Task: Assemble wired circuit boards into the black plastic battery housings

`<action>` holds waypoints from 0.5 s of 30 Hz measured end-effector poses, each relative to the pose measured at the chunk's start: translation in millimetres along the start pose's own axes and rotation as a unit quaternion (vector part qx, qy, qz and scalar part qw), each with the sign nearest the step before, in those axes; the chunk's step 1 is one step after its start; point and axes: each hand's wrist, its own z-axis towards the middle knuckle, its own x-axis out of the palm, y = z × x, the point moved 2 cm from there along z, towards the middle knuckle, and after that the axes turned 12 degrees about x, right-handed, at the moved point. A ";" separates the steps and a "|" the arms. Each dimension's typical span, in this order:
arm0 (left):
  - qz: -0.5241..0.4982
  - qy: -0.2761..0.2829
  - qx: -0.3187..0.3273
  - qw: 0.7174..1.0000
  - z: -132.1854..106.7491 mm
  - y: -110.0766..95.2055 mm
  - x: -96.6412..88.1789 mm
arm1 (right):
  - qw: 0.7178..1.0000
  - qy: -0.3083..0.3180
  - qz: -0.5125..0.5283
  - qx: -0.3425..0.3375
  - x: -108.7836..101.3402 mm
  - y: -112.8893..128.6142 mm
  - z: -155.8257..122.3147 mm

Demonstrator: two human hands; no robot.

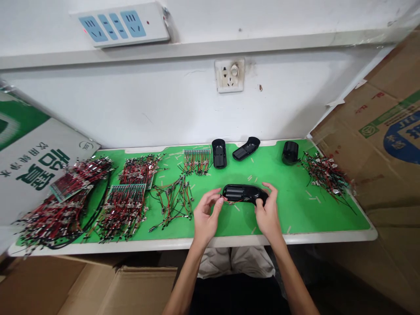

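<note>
Black plastic battery casing [244, 194] lies crosswise over the green work mat [297, 210], its long axis running left to right between my hands, neither clearly nearer. The fingers [271, 188] of my right hand [269, 214] curl tightly over its right end, while my left hand [205, 216] pinches the left end between thumb and fingertips [219, 197]. Heaps of red-and-black wired leads [123, 214] lie to the left.
</note>
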 end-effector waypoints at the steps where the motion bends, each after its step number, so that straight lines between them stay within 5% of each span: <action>1: 0.010 0.006 0.002 1.000 -0.4 1.0 -0.7 | 1.000 0.002 -0.012 0.010 -0.2 2.3 -0.7; 9: 0.103 0.007 0.043 0.994 -2.2 9.4 -1.4 | 0.996 -0.035 -0.079 -0.037 3.5 13.1 -4.7; 15: 0.132 0.009 0.040 0.990 -2.3 6.7 0.4 | 0.976 -0.160 -0.090 -0.120 0.5 26.1 -20.4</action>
